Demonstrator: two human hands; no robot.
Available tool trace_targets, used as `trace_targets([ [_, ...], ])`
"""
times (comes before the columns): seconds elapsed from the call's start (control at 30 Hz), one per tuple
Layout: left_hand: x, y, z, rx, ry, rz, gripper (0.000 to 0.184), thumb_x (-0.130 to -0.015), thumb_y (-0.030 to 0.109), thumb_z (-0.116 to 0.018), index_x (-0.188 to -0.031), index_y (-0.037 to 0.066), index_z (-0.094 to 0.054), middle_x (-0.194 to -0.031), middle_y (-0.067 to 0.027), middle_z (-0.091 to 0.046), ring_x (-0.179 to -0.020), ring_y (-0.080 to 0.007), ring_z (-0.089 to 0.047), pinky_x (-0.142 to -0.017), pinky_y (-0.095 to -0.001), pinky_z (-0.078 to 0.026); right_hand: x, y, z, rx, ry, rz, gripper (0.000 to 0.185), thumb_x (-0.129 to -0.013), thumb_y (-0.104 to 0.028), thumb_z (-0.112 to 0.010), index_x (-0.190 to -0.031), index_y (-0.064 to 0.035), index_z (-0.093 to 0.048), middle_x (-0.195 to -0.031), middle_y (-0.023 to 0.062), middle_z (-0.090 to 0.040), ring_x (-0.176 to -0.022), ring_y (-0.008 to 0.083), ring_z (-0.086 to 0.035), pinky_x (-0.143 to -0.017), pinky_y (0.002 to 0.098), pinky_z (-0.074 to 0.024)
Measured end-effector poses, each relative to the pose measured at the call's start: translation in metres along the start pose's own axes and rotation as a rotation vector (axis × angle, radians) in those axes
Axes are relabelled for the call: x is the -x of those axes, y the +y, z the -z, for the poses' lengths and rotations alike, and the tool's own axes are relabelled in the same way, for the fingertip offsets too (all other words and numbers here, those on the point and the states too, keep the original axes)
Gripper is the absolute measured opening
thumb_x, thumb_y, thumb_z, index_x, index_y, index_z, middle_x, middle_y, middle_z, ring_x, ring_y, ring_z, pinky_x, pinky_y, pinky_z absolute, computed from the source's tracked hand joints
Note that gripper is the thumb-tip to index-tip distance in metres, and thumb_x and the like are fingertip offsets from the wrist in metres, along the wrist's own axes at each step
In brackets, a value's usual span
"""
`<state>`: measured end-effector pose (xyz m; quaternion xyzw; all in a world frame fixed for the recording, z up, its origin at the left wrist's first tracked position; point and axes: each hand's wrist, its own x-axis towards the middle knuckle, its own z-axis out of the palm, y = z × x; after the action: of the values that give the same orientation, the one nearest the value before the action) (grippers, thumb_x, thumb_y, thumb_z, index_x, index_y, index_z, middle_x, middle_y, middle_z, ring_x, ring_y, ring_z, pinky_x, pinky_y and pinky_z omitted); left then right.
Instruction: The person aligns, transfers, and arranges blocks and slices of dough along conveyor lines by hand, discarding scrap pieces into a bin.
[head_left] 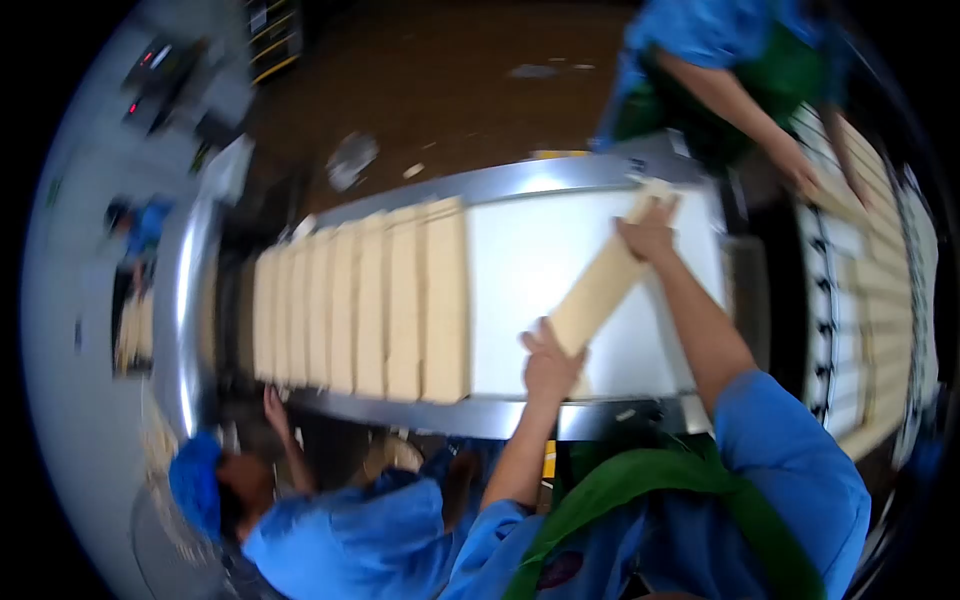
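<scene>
A long pale strip point(600, 293) lies slantwise over the white belt surface, its upper end to the right. My left hand point(552, 365) grips its lower end, and my right hand point(650, 232) is closed round it near the upper end. To the left, several similar pale strips point(375, 305) rest side by side on the same belt point(520, 250). Whether the held strip touches the belt cannot be made out.
Metal rails point(540, 177) edge the belt. A co-worker in a blue cap point(197, 485) is at the lower left, one hand near the rail. Another person's arms point(735, 105) reach over a rack of strips point(880, 320) at right. Clear plastic point(352, 160) lies beyond the belt.
</scene>
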<state>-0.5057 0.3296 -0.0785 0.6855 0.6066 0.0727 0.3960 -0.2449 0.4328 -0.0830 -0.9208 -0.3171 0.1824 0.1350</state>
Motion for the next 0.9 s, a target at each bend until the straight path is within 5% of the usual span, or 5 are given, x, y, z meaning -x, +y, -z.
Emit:
trace_targets([
  [0.23,-0.006,0.066,-0.036,-0.101,0.241,-0.364,0.071,-0.073,0.015,-0.073,-0.132,0.007,-0.035,-0.129,-0.0305,-0.027,-0.098,-0.0456,-0.055,-0.090,-0.0479,-0.045,0.030,0.104,0.073,-0.577,0.382,-0.161,0.082,-0.066,-0.035,-0.071,-0.130,-0.0041,-0.029,-0.136,0.0280,-0.022,-0.114,0.0457,-0.047,-0.096,0.0476,-0.0420],
  [0.57,0.123,0.250,-0.140,0.070,-0.346,-1.215,0.072,-0.069,-0.004,-0.067,-0.136,0.008,-0.041,-0.134,-0.0279,-0.026,-0.119,-0.0482,-0.036,-0.098,-0.0472,-0.038,0.151,0.440,0.265,-0.541,0.743,-0.663,0.076,-0.074,-0.042,-0.065,-0.126,0.0058,-0.036,-0.120,0.0297,-0.043,-0.108,0.0430,-0.053,-0.089,0.0463,-0.0491],
  [0.67,0.173,0.279,-0.182,0.064,-0.467,-1.364,0.070,-0.072,-0.003,-0.067,-0.136,0.009,-0.041,-0.134,-0.0277,-0.028,-0.119,-0.0478,-0.038,-0.095,-0.0465,-0.040,0.195,0.519,0.299,-0.640,0.659,-0.779,0.075,-0.076,-0.050,-0.058,-0.125,0.0048,-0.042,-0.123,0.0299,-0.046,-0.109,0.0443,-0.053,-0.091,0.0505,-0.0457],
  [0.73,0.201,0.294,-0.200,0.124,-0.808,-1.327,0.066,-0.077,-0.001,-0.067,-0.136,0.008,-0.040,-0.135,-0.0265,-0.026,-0.117,-0.0462,-0.041,-0.092,-0.0447,-0.043,0.206,0.564,0.308,-0.077,0.275,-0.820,0.071,-0.081,-0.055,-0.047,-0.123,0.0023,-0.050,-0.124,0.0274,-0.051,-0.114,0.0443,-0.049,-0.098,0.0529,-0.0358],
  [0.9,0.238,0.311,-0.239,0.106,-0.969,-1.182,0.058,-0.084,0.005,-0.063,-0.136,0.008,-0.038,-0.136,-0.0291,-0.023,-0.112,-0.0482,-0.045,-0.091,-0.0451,-0.043,0.179,0.641,0.319,-0.009,0.210,-0.703,0.064,-0.087,-0.050,-0.034,-0.123,-0.0006,-0.053,-0.127,0.0257,-0.053,-0.123,0.0432,-0.042,-0.105,0.0503,-0.0216],
])
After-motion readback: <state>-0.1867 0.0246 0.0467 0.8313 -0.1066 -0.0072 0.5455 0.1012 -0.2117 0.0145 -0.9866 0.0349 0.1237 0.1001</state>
